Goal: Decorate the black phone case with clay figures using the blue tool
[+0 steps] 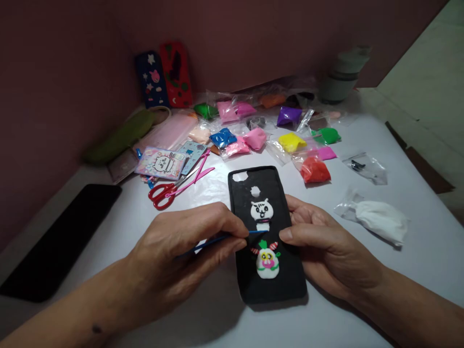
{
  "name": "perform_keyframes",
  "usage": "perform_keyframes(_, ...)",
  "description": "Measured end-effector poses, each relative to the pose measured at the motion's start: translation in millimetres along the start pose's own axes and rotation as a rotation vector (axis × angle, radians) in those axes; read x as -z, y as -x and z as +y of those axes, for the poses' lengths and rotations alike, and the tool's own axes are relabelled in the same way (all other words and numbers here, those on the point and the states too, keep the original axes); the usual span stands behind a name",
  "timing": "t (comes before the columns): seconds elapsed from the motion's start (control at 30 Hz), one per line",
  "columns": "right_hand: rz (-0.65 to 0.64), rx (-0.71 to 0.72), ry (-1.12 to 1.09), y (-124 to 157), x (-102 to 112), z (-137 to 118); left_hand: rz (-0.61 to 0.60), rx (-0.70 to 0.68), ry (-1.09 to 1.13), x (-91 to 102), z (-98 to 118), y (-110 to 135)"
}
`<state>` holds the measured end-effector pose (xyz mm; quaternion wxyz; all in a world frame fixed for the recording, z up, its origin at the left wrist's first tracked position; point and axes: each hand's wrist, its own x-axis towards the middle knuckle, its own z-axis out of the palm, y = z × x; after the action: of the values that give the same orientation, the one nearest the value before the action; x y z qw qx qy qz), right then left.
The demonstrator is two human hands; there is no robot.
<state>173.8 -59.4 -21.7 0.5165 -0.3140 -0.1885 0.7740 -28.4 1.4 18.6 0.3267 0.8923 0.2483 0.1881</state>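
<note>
We find L hand [188, 237] fingers pinching blue tool [258, 232], tip at white figure [262, 215] on blk phone case [290, 266]. R hand [322, 241] grips case's R edge, over white tabletop [366, 304]. Red pkt [315, 170] lies beyond.

No legible words, labels or brands, no readable numbers or signs

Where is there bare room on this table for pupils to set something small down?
Bare table shows between the black slab and the scissors, right of the white bag, and at the near side, below the phone case in view. The far side is crowded: packets, cards and two decorated cases.
</note>
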Motion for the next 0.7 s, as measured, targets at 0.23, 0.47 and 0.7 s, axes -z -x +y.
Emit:
perform_keyframes(0.23,0.01,0.001,0.013,0.2,0.4,-0.2,-0.025,0.009,-0.01,1.3,1.3,2.1)
perform_keyframes(0.47,0.019,0.007,0.042,-1.7,1.8,-0.3,-0.01,-0.019,-0.024,3.0,5.2,2.5)
perform_keyframes(0.7,0.008,-0.011,0.027,0.6,-0.4,0.4,-0.022,-0.013,-0.044,4.8,5.4,1.3)
